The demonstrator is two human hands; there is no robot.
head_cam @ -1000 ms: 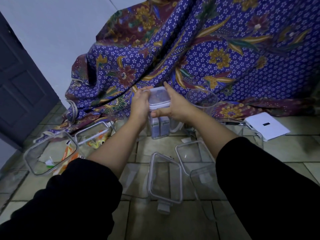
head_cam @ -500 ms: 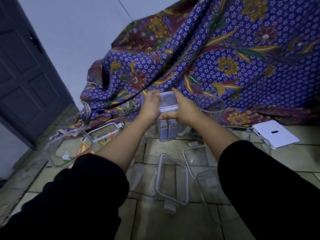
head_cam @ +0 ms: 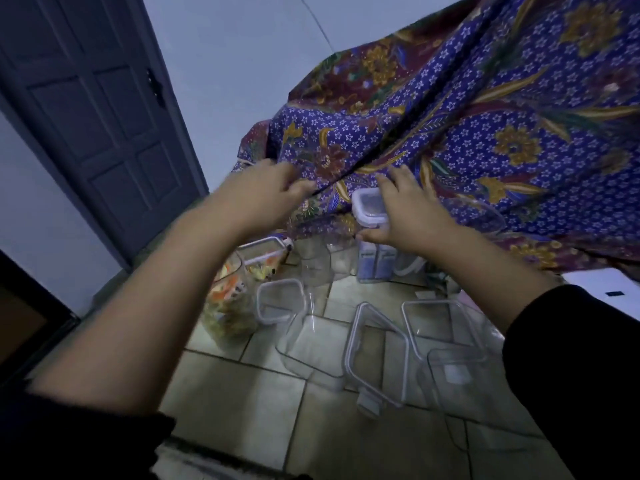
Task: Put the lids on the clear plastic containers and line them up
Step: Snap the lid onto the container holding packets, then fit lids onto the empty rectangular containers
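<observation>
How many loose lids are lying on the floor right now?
3 that I can make out: a small lid by the snack-filled jar, and two larger lids in front. The arms may hide more.

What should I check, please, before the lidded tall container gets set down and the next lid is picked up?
1. Lid seated on tall container: looks ok; latches cannot tell.
2. Right hand holding its top: ok.
3. Left hand on container: not ok, it is off, by the patterned cloth.
4. Loose lids lying on floor: ok.
5. Open containers on the floor still need lids: not ok.
6. Containers lined up: not ok, scattered.
</observation>
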